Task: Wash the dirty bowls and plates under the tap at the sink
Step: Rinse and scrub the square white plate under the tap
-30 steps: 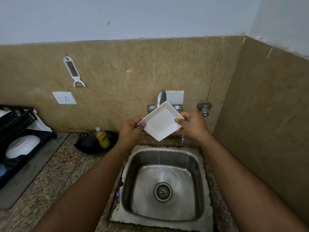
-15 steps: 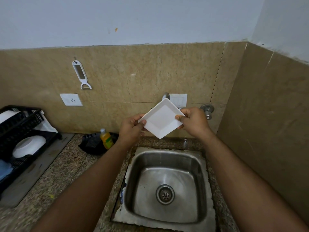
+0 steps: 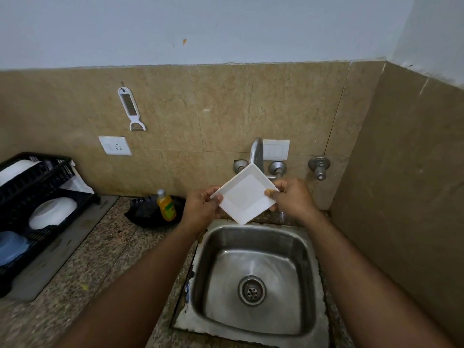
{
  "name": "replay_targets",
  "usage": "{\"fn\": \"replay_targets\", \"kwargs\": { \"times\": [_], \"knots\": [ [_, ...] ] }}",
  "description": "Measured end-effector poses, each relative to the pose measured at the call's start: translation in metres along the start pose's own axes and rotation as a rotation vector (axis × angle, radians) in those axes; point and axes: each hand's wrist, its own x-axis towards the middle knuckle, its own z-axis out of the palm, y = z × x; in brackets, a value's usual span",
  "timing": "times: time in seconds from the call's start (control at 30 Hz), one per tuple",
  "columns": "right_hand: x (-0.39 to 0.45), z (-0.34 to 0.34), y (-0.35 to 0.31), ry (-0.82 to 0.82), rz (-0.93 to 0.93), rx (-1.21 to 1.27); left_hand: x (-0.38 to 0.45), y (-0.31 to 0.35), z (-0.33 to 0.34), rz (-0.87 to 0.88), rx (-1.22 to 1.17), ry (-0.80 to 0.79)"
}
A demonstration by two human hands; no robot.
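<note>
The speckled stone table [image 3: 105, 249] runs along a tan tiled wall, with the steel sink [image 3: 253, 275] let into it at the corner. A black dish rack [image 3: 32, 197] at the left edge holds white crockery and is cut off by the frame, so its full load cannot be counted. Over the back edge of the sink, below the tap [image 3: 256, 151], a square white plate [image 3: 244, 194] is held tilted like a diamond. The left hand [image 3: 200, 207] pinches its left corner, thumb on the face; the right hand [image 3: 291, 197] pinches the right corner the same way. A yellow soap bottle [image 3: 166, 204] stands on a dark tray just left of the hands.

No stream of water is clearly visible, and the plate hides the tap's spout and part of its knobs, so I cannot tell whether it runs. The face looks clean; the underside is hidden. To rinse well, keep the plate tilted so water sheets off the low corner into the sink, grip only the rim, and turn it to reach the back.
</note>
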Motion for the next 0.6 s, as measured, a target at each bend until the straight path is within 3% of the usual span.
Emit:
{"fn": "replay_targets", "kwargs": {
  "times": [0.1,0.27,0.33,0.43,0.6],
  "knots": [
    [-0.005,0.009,0.013,-0.181,0.241,0.139,-0.008,-0.021,-0.01,-0.052,0.029,0.033],
    [0.002,0.024,0.011,-0.222,0.59,0.324,-0.017,-0.036,-0.049,-0.037,0.017,0.107],
    [0.002,0.039,-0.001,-0.328,0.692,0.485,-0.016,-0.039,-0.066,-0.004,0.052,0.139],
    [0.002,0.077,-0.025,-0.437,0.756,0.734,-0.015,-0.046,-0.092,0.076,0.148,0.137],
    [0.015,0.153,-0.061,-0.398,0.783,0.892,-0.016,-0.059,-0.149,0.075,0.222,0.146]
  ]
}}
